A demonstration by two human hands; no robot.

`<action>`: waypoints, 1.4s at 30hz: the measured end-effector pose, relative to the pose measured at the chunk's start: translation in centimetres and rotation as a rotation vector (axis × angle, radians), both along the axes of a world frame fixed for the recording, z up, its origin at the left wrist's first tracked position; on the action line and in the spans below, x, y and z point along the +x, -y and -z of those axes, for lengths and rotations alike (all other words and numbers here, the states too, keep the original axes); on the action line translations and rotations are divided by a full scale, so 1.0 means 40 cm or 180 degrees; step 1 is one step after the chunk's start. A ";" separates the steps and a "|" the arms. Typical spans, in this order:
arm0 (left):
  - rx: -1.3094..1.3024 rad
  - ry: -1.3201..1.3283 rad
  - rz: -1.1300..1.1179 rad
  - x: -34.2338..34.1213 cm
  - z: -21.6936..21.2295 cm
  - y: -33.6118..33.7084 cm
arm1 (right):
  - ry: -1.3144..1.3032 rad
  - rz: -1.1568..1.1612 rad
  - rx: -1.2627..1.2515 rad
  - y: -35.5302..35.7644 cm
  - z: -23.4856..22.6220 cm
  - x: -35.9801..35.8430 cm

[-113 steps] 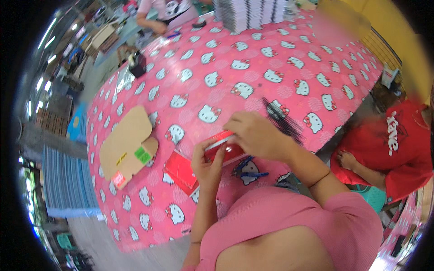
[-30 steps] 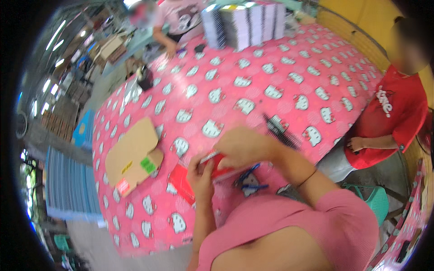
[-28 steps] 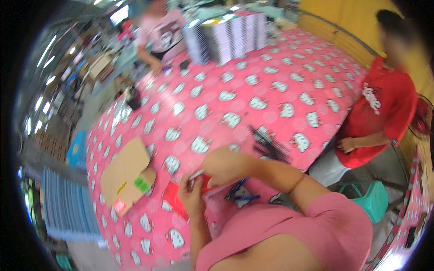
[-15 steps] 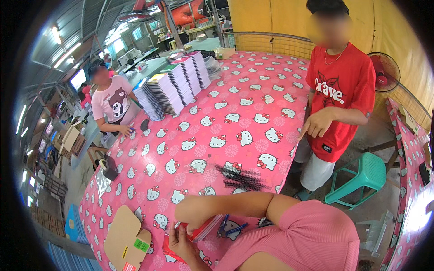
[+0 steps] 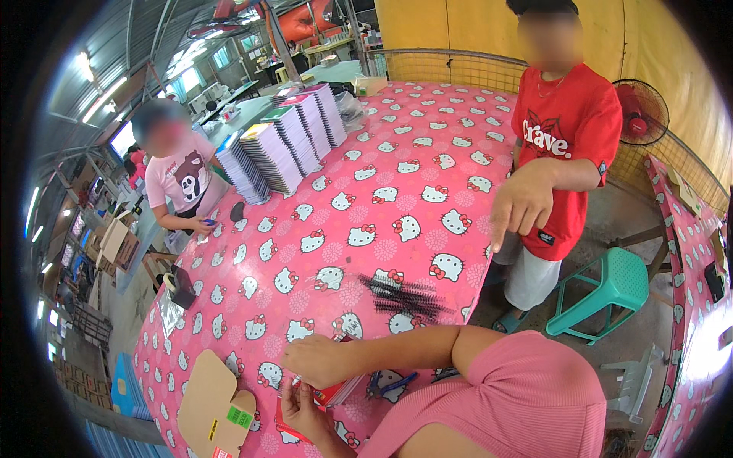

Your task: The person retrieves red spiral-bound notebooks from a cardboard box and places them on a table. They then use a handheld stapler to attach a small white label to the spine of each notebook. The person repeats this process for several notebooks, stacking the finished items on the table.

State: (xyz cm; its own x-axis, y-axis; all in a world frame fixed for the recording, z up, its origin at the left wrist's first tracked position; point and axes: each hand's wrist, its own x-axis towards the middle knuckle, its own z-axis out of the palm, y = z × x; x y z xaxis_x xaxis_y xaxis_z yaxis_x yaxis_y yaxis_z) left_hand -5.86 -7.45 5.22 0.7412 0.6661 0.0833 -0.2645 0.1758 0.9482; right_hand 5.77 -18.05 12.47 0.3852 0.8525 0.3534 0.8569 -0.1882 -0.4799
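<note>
Close together at the table's near edge, both my hands work over red booklets or covers (image 5: 340, 391). My right hand (image 5: 319, 360) is closed, knuckles up, its fingertips mostly hidden. Below it, my left hand (image 5: 307, 414) is closed too, thumb and fingers pinched at a small pale item (image 5: 296, 379) too small to name. A red sheet or cover (image 5: 284, 421) shows beside the left hand. Blue-handled pliers (image 5: 393, 385) lie right of the booklets, partly behind my right arm. A bundle of black spiral binding coils (image 5: 405, 296) rests beyond that arm.
A brown cardboard piece (image 5: 210, 404) lies at left, near a black tape dispenser (image 5: 179, 287). Tall stacks of spiral notebooks (image 5: 275, 160) stand at the far left. One co-worker in red (image 5: 561, 137) stands right, a hand over the table edge; another (image 5: 187, 172) works far left. A green stool (image 5: 611, 282) stands right.
The co-worker in red has moved a pointing hand nearer and lower. The far-left co-worker has raised a hand slightly with a blue item. My hands have shifted slightly left, still close together.
</note>
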 end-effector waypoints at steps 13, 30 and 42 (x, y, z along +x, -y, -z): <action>-0.0059 0.0201 -0.0142 -0.002 -0.015 0.028 | 0.0002 0.0053 -0.0106 -0.005 0.011 -0.007; 0.0228 -0.0183 -0.0439 0.037 -0.044 0.042 | -0.0171 -0.0025 0.0233 0.036 -0.025 0.060; 0.0321 -0.0156 -0.0416 0.036 -0.039 0.037 | 0.0139 -0.0148 0.0388 0.029 -0.009 0.065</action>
State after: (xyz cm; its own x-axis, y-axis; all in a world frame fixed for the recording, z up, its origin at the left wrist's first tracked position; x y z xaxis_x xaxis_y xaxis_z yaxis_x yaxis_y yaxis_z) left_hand -4.41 -8.94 6.79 0.6536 0.7472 0.1203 -0.2319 0.0464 0.9716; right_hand 8.38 -19.22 12.82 0.3283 0.8188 0.4709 0.8839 -0.0905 -0.4589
